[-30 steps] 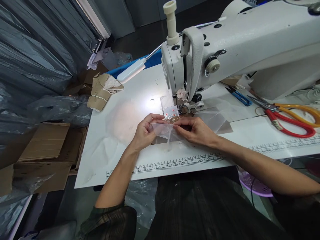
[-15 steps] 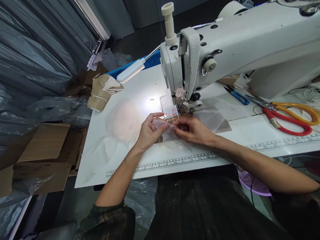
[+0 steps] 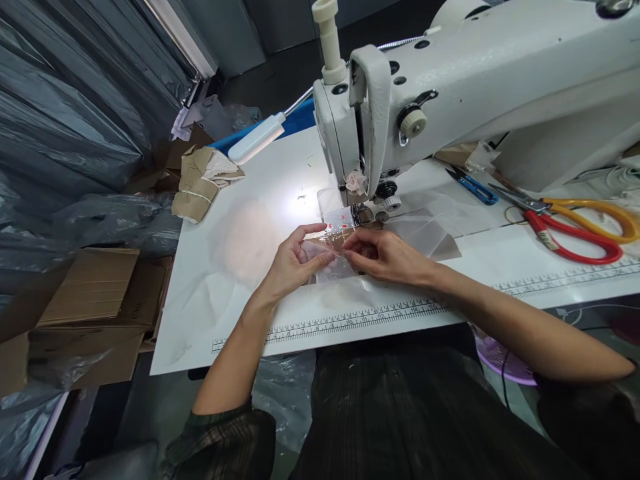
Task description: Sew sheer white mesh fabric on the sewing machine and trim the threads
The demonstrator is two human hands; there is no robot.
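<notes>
Sheer white fabric (image 3: 345, 269) lies in front of the presser foot of a white sewing machine (image 3: 345, 143). From the left, my left hand (image 3: 296, 259) pinches its edge between thumb and fingers, the index finger stretched toward the needle plate (image 3: 337, 219), which bears red marks. My right hand (image 3: 387, 255) pinches the same fabric from the right, its fingertips close to the left thumb. More of the sheer cloth spreads out to the right, beyond my right hand. The needle tip is too small to make out.
Red and yellow-handled scissors (image 3: 565, 220) and blue thread snips (image 3: 473, 185) lie on the right. A lit lamp (image 3: 257, 139) shines from the left. A printed ruler (image 3: 350, 323) runs along the table's front edge. A brown wrapped bundle (image 3: 197, 187) sits at the far left corner.
The view has shifted slightly. Both hands stay at the fabric before the needle, with the pinched edge a little changed in its fold.
</notes>
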